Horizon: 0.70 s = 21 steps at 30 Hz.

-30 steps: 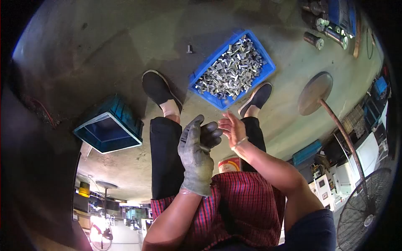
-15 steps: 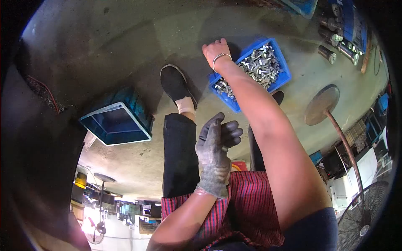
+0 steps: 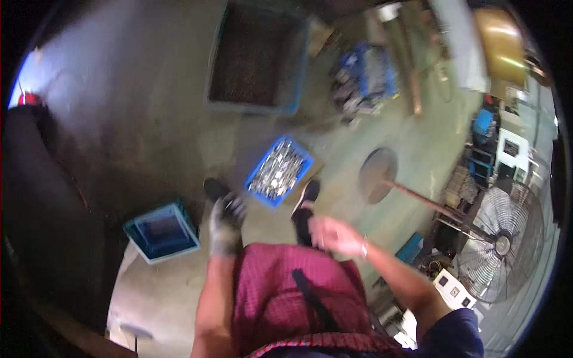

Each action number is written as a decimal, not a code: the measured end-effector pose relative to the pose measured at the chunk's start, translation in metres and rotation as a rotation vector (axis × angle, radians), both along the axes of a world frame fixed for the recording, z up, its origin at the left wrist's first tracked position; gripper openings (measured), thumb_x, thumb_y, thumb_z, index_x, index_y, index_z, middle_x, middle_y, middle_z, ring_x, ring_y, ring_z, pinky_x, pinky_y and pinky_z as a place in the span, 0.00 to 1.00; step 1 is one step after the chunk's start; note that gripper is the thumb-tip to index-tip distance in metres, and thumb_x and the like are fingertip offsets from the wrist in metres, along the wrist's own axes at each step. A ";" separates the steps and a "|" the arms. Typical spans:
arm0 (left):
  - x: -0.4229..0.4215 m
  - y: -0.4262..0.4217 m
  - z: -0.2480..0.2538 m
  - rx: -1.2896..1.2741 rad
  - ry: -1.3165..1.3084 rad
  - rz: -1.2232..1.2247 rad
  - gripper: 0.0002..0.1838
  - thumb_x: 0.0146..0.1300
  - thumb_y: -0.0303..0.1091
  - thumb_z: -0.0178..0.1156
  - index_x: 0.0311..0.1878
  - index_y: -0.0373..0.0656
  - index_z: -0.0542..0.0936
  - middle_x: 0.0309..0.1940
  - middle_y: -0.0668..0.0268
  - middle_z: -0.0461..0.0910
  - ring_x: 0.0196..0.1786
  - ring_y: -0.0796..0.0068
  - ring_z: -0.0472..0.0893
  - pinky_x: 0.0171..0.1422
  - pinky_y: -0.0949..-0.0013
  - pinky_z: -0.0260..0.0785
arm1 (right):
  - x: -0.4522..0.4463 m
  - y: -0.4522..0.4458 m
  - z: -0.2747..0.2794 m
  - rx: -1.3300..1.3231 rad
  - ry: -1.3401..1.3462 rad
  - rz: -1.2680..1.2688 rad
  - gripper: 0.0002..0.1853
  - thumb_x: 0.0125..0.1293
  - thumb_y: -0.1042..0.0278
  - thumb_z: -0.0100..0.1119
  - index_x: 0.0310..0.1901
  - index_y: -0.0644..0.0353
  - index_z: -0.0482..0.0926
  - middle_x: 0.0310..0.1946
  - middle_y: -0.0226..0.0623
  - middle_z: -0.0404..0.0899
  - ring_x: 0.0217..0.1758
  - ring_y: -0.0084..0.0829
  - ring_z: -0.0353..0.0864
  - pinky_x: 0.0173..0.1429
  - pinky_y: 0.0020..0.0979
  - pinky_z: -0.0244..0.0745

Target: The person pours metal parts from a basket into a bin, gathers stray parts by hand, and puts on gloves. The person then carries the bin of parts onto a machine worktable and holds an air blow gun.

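My left hand (image 3: 228, 221), in a grey glove with dark fingertips, hangs in front of the left shoe (image 3: 215, 188). Its fingers are loosely bent and apart, and I see nothing in them. My right hand (image 3: 334, 234), bare with a bracelet at the wrist, is in front of the right leg, near the apron (image 3: 298, 262). Motion blurs its fingers, which look loosely apart with no object visible. Beyond both hands, a blue plastic bin (image 3: 258, 197) full of small shiny metal pieces (image 3: 279, 170) stands on the floor. Neither hand touches it.
An open blue crate (image 3: 193, 241) stands to the left. A large dark container (image 3: 298, 98) with a blue rim is ahead. Metal parts (image 3: 355, 89) are heaped around another blue bin. A round stand base (image 3: 377, 176) and a fan (image 3: 504, 241) are at the right.
My right hand has come away from beside the bin, back towards my body. My left hand has moved left. The view has risen and shifted, showing more floor ahead.
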State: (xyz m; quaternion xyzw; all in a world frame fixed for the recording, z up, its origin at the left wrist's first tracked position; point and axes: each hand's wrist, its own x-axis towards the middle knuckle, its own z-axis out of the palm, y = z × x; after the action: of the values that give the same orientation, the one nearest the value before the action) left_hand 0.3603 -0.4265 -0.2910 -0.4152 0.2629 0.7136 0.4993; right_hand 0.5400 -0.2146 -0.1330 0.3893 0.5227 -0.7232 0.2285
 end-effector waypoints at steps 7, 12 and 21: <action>-0.089 -0.133 0.136 -0.141 0.394 -0.217 0.25 0.61 0.52 0.49 0.53 0.43 0.71 0.47 0.59 0.75 0.49 0.62 0.73 0.52 0.59 0.66 | 0.123 -0.139 0.210 0.087 0.812 0.363 0.22 0.62 0.54 0.50 0.42 0.71 0.72 0.39 0.51 0.76 0.44 0.44 0.75 0.47 0.42 0.67; -0.110 -0.091 0.193 -0.191 0.612 -0.585 0.20 0.65 0.44 0.44 0.54 0.42 0.70 0.51 0.57 0.74 0.50 0.64 0.74 0.57 0.62 0.65 | 0.108 -0.147 0.201 0.208 0.532 0.258 0.21 0.62 0.56 0.50 0.43 0.72 0.71 0.39 0.53 0.75 0.44 0.45 0.74 0.47 0.41 0.67; -0.081 0.039 0.281 -0.161 0.787 -0.912 0.19 0.63 0.44 0.47 0.52 0.43 0.70 0.46 0.57 0.74 0.46 0.62 0.75 0.53 0.60 0.65 | 0.116 -0.150 0.198 0.425 0.394 0.141 0.20 0.61 0.59 0.49 0.42 0.71 0.71 0.39 0.54 0.75 0.44 0.46 0.74 0.47 0.40 0.67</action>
State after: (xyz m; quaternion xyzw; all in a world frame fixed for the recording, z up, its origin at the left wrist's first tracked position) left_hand 0.2798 -0.3878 -0.0100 -0.0023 0.6324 0.5056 0.5870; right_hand 0.6555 -0.3642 0.0652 0.2432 0.7226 -0.6414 0.0858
